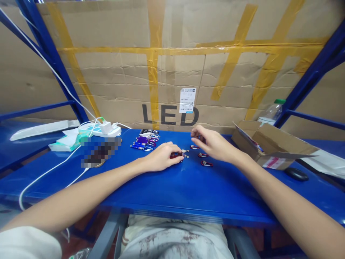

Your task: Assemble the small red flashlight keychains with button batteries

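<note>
Beyond the sleeve [29, 244], the left hand [161, 157] grips a red piece [174, 156] between fingertips; right hand [214, 142] curled, hold unclear.

Smooth, glossy paint coats a table [167, 194], its finish catching light beneath shiny metal clips [206, 163] and metallic-looking tubes [138, 146]. Matt, creased cardboard [107, 82] carries glossy plastic tape [153, 72] and a smooth paper label [188, 100]. A bottle [273, 110] shows clear, shiny plastic, a mouse [296, 174] smooth plastic, the clothing [175, 242] wrinkled, matt cloth.
</note>
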{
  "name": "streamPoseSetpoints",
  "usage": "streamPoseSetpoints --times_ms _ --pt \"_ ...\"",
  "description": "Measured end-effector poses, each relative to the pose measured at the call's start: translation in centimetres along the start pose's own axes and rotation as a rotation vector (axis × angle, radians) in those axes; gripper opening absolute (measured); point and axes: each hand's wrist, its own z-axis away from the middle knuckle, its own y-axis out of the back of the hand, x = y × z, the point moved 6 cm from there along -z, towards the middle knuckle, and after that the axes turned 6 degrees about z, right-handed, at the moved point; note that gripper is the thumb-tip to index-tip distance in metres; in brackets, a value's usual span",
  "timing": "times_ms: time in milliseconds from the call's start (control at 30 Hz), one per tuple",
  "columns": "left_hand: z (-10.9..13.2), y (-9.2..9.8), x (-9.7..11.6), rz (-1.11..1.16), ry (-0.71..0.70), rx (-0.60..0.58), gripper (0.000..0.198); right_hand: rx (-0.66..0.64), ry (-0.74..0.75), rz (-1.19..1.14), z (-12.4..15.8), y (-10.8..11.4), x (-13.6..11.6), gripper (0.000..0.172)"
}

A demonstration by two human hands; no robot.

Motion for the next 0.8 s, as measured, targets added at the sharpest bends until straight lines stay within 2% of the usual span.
streamPoseSetpoints --times_ms 167,400,533,667,800 --pt "-0.1 0.5 0.0 0.011 0.044 0.086 0.022 -0.117 0.009 0.056 0.0 -0.7 1.3 0.014" --pt "-0.1 0.8 -0.4 0.109 0.067 0.163 0.032 -0.441 -0.018 -0.023 0.8 -1.5 1.4 0.017" --pt "0.1 1.2 -0.1 0.203 0.096 0.187 0.04 -0.461 -0.011 -0.034 0.9 -1.6 1.7 0.019" --pt "0.1 1.6 0.1 0.221 0.075 0.232 0.03 -0.485 -0.041 -0.046 1.1 -1.8 2.3 0.026" --pt "0.1 1.5 0.0 0.216 0.069 0.233 0.027 -0.571 -0.068 -0.071 1.5 -2.1 2.3 0.03"
